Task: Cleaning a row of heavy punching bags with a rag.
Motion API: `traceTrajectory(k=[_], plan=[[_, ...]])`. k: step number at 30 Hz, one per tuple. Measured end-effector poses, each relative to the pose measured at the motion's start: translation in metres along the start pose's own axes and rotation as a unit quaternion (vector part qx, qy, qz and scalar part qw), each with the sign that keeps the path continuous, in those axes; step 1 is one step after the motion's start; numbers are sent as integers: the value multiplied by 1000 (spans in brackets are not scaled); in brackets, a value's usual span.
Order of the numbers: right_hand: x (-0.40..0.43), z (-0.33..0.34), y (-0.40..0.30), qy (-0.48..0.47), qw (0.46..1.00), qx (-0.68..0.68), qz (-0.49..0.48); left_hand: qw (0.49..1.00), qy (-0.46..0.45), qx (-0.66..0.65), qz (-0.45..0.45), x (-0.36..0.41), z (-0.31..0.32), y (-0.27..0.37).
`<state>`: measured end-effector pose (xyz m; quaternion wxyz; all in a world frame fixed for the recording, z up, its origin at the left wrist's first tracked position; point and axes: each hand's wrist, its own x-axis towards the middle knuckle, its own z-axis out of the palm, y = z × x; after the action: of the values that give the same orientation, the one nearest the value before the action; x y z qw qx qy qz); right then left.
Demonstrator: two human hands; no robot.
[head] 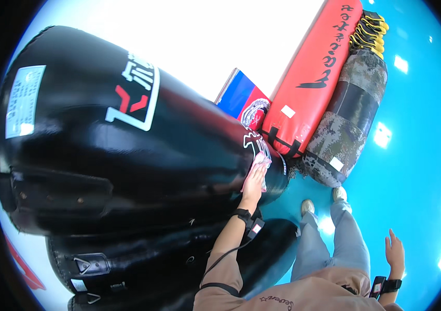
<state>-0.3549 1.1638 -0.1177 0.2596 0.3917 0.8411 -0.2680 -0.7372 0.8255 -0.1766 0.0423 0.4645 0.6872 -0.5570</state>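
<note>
My left hand (254, 182) presses a pink and white cloth (260, 160) flat against the lower part of a large black punching bag (189, 147), beside its white printed lettering. The cloth lies under the fingers and shows on both sides of the hand. My right hand (395, 250) hangs at my side over the blue floor, its fingers apart and nothing in it. Both wrists wear black straps with small devices.
More black bags (142, 268) stand close beside the large one. A red bag (314, 74) and a camouflage bag (354, 105) with black and yellow straps (369, 34) are beyond it. A blue and red board (240, 95) leans near the white wall.
</note>
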Motion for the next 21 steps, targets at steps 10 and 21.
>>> traceTrajectory(k=[10, 21], plan=[[50, -24, -31, 73, 986, 47, -144, 912, 204, -94, -344, -110, -129, -247], [64, -34, -12, 80, 991, 32, -102, 865, 175, 13, -470, -132, -189, -348]])
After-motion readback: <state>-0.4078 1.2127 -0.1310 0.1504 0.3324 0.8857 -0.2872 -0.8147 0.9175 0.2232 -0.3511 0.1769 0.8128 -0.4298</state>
